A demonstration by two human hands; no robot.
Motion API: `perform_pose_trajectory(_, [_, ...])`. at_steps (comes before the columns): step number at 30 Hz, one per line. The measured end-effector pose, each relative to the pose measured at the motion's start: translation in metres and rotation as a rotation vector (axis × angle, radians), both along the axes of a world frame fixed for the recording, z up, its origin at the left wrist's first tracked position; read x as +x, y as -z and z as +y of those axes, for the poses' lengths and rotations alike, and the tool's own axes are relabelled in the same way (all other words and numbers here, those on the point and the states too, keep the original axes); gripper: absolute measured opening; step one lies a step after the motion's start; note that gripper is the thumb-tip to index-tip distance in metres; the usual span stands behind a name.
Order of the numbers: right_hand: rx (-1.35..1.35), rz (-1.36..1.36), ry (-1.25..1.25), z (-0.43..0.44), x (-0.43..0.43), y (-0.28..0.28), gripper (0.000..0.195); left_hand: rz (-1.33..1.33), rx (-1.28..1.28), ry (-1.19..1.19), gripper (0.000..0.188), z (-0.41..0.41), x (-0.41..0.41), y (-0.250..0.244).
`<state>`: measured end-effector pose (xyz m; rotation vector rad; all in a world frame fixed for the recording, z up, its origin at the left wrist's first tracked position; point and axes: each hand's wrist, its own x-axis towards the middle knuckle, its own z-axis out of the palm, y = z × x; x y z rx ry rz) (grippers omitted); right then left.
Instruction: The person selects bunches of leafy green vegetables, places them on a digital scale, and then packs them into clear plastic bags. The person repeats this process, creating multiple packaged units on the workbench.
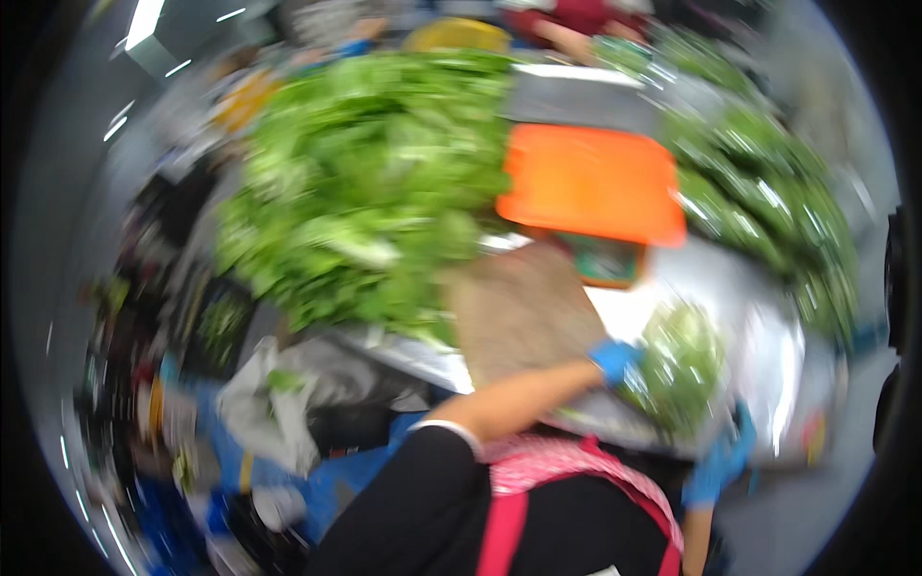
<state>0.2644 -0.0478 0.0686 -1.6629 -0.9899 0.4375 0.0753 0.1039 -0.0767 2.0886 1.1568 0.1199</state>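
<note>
A clear plastic bag of leafy greens (681, 367) lies at the near edge of the metal table (756, 345). My left hand (616, 361), in a blue glove, reaches across to the bag's left side and appears to touch it. Blur and the bag hide whether its fingers grip. Just off the bag's lower right, my right hand (724, 457), also blue-gloved, has thumb and fingers apart with nothing seen between them. Left of the bag is a flat brown board or sheet (526, 309), its material too blurred to tell.
Loose leafy lettuce (374, 187) is heaped at the left. An orange plastic tray or lid (591, 183) sits behind the brown sheet. Bagged green vegetables (763, 194) pile up at the right. Across the table, a person's hands (569, 43) are near more greens. A whitish bag (270, 410) stands lower left.
</note>
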Motion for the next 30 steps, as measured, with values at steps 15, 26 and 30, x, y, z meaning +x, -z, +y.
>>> perform_pose_trajectory(15, [-0.122, -0.740, -0.831, 0.168, 0.025, 0.087, 0.056, -0.089, -0.312, -0.549, 0.060, 0.006, 0.017, -0.026])
perform_pose_trajectory(26, [0.094, -0.859, -0.356, 0.199, 0.093, 0.129, 0.035, -0.071, 0.003, -0.342, 0.061, -0.006, 0.019, -0.065])
perform_pose_trajectory(30, [-0.158, -0.353, -0.456, 0.147, 0.078, 0.093, 0.032, -0.153, -0.019, -0.420, 0.058, -0.005, 0.016, -0.059])
